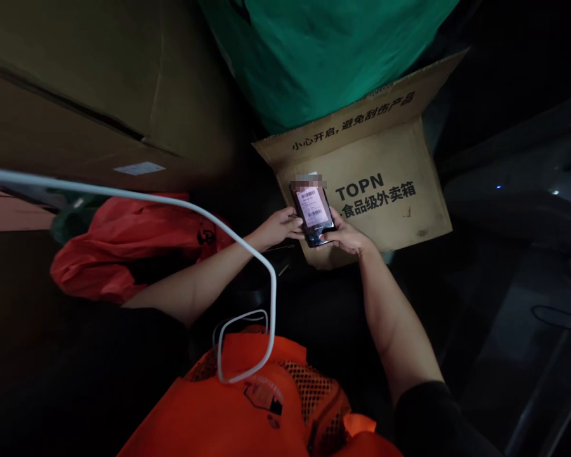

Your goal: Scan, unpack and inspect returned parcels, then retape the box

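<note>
A black smartphone [318, 236] is held in front of me, tilted slightly. Its lit face shows a pale label with barcodes, and the top part is blurred out. My right hand [346, 233] grips the phone's lower right side, thumb over its bottom end. At the left edge, the fingers of my left hand [283, 226] are curled against the phone. Behind and below both hands lies a cardboard piece [385, 158] with one flap raised, printed with "TOPN" and Chinese characters.
A large green bag [333, 57] bulges behind the cardboard. Big cartons [76, 127] stand at left, above a red bag [99, 254]. A white cable [200, 212] loops across the foreground over my orange vest [228, 412]. The right side is dark, with small lights.
</note>
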Available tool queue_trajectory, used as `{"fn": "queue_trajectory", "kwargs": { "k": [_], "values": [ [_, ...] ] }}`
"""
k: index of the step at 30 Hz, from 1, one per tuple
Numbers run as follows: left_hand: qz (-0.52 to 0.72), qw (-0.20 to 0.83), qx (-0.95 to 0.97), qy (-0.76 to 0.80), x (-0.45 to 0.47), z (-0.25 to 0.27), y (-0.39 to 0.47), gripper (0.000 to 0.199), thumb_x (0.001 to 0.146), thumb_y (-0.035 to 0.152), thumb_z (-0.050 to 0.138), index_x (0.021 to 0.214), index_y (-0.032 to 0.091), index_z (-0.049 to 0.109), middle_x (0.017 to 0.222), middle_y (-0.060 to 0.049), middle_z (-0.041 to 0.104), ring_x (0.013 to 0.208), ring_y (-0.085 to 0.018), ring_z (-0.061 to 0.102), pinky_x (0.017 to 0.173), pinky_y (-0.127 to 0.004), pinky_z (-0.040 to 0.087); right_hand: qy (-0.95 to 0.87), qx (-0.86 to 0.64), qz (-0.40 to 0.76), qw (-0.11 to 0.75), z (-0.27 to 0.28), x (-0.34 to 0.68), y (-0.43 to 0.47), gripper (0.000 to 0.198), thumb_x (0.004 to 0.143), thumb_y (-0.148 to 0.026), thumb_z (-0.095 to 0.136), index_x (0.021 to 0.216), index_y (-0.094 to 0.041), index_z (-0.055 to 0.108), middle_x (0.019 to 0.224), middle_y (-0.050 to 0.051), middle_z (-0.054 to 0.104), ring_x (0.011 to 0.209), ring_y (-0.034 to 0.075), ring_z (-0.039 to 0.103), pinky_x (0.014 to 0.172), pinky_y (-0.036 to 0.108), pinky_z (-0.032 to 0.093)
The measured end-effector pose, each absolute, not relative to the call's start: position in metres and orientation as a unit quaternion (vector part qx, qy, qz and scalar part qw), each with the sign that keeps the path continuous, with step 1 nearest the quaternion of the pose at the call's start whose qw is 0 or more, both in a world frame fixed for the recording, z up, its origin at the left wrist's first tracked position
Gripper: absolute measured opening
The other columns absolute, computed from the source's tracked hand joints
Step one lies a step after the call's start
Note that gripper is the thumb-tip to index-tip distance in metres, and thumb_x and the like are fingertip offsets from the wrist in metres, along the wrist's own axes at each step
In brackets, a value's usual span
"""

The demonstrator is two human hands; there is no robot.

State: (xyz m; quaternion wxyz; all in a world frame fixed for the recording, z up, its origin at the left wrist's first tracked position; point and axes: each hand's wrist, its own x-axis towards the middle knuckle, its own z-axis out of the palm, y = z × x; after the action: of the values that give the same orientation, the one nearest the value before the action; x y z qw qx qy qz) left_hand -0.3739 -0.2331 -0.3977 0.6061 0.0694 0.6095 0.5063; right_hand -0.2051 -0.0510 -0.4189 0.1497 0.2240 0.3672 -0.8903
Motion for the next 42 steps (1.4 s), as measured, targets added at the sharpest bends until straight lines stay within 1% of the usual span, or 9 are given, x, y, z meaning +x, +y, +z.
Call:
{"fn": "queue_trajectory", "kwargs": {
  "k": [5,9,13,17,24,29,34,38,42],
  "values": [
    [0.511,0.606,0.074,0.605,-0.375,-0.403,-0.235,0.033,0.098,0.028,0.08,0.118,0.012,0.06,0.114,-0.015,0.077,0.097,-0.026,0.081,0.098,-0.052,0.066,0.376,0.222,-0.888,0.145,-0.423,-0.206,-0.052,0.108,0.063,-0.018,0.092,0.157,-0.039,0.042,0.145,0.007,0.066,0.112,0.026,0.071,0.079,0.041,0.073],
    [0.51,0.605,0.064,0.608,-0.375,-0.403,-0.235,0.029,0.099,0.024,0.077,0.117,0.011,0.059,0.113,-0.014,0.077,0.096,-0.025,0.081,0.098,-0.052,0.066,0.366,0.228,-0.891,0.144,-0.425,-0.206,-0.053,0.111,0.062,-0.017,0.092,0.158,-0.038,0.041,0.146,0.007,0.066,0.112,0.026,0.072,0.078,0.04,0.073],
    [0.514,0.609,0.066,0.601,-0.375,-0.402,-0.236,0.033,0.097,0.026,0.081,0.117,0.011,0.059,0.113,-0.014,0.077,0.098,-0.025,0.081,0.095,-0.048,0.067,0.359,0.233,-0.893,0.142,-0.426,-0.207,-0.055,0.114,0.06,-0.016,0.092,0.158,-0.037,0.039,0.144,0.007,0.067,0.107,0.024,0.073,0.075,0.037,0.073],
    [0.52,0.609,0.069,0.595,-0.376,-0.405,-0.238,0.037,0.096,0.03,0.083,0.118,0.011,0.059,0.113,-0.015,0.077,0.097,-0.025,0.081,0.095,-0.048,0.068,0.357,0.239,-0.892,0.142,-0.427,-0.208,-0.056,0.118,0.059,-0.015,0.092,0.161,-0.037,0.037,0.145,0.008,0.067,0.109,0.025,0.073,0.076,0.039,0.073],
    [0.519,0.609,0.064,0.596,-0.376,-0.404,-0.237,0.036,0.096,0.029,0.083,0.117,0.012,0.059,0.111,-0.013,0.077,0.097,-0.024,0.081,0.095,-0.047,0.068,0.368,0.229,-0.89,0.141,-0.427,-0.208,-0.056,0.112,0.061,-0.016,0.092,0.159,-0.038,0.042,0.148,0.008,0.066,0.111,0.027,0.073,0.076,0.039,0.073],
    [0.512,0.606,0.063,0.606,-0.375,-0.402,-0.235,0.03,0.097,0.026,0.08,0.113,0.012,0.059,0.105,-0.01,0.077,0.096,-0.024,0.081,0.1,-0.053,0.065,0.37,0.225,-0.89,0.146,-0.427,-0.207,-0.054,0.109,0.063,-0.016,0.091,0.157,-0.041,0.043,0.143,0.005,0.067,0.104,0.022,0.074,0.078,0.04,0.073],
    [0.512,0.604,0.065,0.607,-0.375,-0.404,-0.235,0.037,0.093,0.031,0.084,0.113,0.013,0.058,0.108,-0.011,0.077,0.094,-0.024,0.08,0.095,-0.05,0.067,0.37,0.23,-0.888,0.145,-0.425,-0.209,-0.054,0.111,0.06,-0.015,0.089,0.158,-0.039,0.043,0.143,0.007,0.067,0.108,0.025,0.072,0.077,0.038,0.073],
    [0.513,0.594,0.127,0.607,-0.377,-0.383,-0.229,0.039,0.093,0.038,0.083,0.112,0.013,0.06,0.106,-0.011,0.076,0.093,-0.023,0.079,0.09,-0.043,0.068,0.374,0.237,-0.887,0.133,-0.398,-0.206,-0.053,0.11,0.062,-0.017,0.09,0.159,-0.038,0.042,0.145,0.008,0.066,0.115,0.028,0.071,0.08,0.04,0.073],
    [0.513,0.548,0.265,0.605,-0.366,-0.318,-0.211,0.032,0.099,0.041,0.073,0.114,0.014,0.065,0.112,-0.011,0.075,0.097,-0.023,0.077,0.086,-0.036,0.067,0.394,0.231,-0.888,0.047,-0.329,-0.173,-0.058,0.106,0.072,-0.025,0.09,0.162,-0.043,0.036,0.157,0.006,0.058,0.132,0.033,0.066,0.091,0.049,0.072]
  ]
}}
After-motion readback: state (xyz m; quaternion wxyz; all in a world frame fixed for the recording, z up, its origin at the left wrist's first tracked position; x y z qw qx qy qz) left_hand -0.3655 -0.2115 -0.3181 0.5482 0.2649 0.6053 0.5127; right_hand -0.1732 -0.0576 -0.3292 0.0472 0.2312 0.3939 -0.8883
